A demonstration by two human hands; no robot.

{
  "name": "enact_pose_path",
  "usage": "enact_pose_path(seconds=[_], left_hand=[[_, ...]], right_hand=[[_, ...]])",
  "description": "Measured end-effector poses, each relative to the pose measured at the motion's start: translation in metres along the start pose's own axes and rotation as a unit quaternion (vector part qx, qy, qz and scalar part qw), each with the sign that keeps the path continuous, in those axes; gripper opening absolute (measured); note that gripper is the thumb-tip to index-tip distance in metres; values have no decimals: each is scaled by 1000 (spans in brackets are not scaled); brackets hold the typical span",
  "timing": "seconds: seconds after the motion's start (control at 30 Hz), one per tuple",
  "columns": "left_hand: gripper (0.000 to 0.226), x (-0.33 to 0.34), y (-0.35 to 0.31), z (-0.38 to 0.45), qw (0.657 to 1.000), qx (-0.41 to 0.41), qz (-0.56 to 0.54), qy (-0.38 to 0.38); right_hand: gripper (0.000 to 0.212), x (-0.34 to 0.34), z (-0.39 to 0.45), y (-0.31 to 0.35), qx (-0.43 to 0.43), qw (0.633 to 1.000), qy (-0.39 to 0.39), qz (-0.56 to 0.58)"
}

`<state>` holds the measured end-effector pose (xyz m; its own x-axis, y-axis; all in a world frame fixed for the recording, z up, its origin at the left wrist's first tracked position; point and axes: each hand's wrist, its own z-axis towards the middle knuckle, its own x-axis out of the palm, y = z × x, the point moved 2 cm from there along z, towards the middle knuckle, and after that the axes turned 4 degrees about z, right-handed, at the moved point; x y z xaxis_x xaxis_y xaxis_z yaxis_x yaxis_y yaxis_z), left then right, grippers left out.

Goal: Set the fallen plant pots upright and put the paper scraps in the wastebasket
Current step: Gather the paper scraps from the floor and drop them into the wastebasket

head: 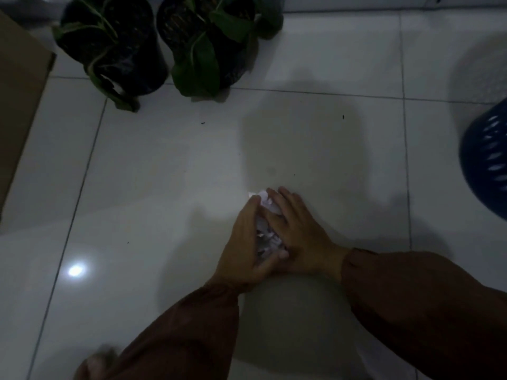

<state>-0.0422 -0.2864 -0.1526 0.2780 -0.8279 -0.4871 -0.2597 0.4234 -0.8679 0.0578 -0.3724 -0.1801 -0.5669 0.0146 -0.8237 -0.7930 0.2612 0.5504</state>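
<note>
Already done: both plant pots [109, 42] [205, 39] stand upright at the far edge of the floor [164, 174].
Left to do: carry the paper scraps [267, 231] to the wastebasket [488, 160], well apart on the right.
Fingers: left hand [241, 242] and right hand [301, 234] cupped together, clamped on the scraps.
Materials: crumpled white paper; glossy pale tiles; dark blue slotted plastic basket; black pots, limp green leaves.

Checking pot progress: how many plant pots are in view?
2, side by side at top left: left pot beside the cardboard box, right pot next to it. Others may lie outside the frame.
</note>
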Motion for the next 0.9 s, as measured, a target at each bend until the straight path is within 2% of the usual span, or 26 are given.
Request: enact_pose_path(seconds=[0.1, 0.2, 0.3, 0.4, 0.43, 0.57, 0.7, 0.9], left_hand=[[80, 4, 5, -2, 1000, -18, 2, -18], [63, 12, 4, -4, 997, -14, 16, -69], [52, 23, -2, -4, 990, -72, -13, -120], [48, 34, -8, -4, 979, -128, -55, -150], [47, 35, -11, -3, 976, -140, -68, -155], [48, 37, -23, 3, 969, -158, -100, -160], [39, 35, -33, 11, 969, -148, -111, -163], [30, 29, -58, 33, 976, -92, -117, -159]], right_hand=[[81, 0, 2, 0, 17, 999, -15, 38], [66, -1, 0, 1, 14, 997, -49, 58], [51, -1, 0, 0, 19, 995, -80, 55], [16, -4, 6, -1, 75, 981, -104, 146], [9, -5, 9, -3, 75, 981, -116, 138], [21, -15, 12, -7, 47, 979, -124, 155], [34, -29, 9, -3, 38, 979, -75, 188], [18, -70, 7, -6, 12, 979, -131, 155]])
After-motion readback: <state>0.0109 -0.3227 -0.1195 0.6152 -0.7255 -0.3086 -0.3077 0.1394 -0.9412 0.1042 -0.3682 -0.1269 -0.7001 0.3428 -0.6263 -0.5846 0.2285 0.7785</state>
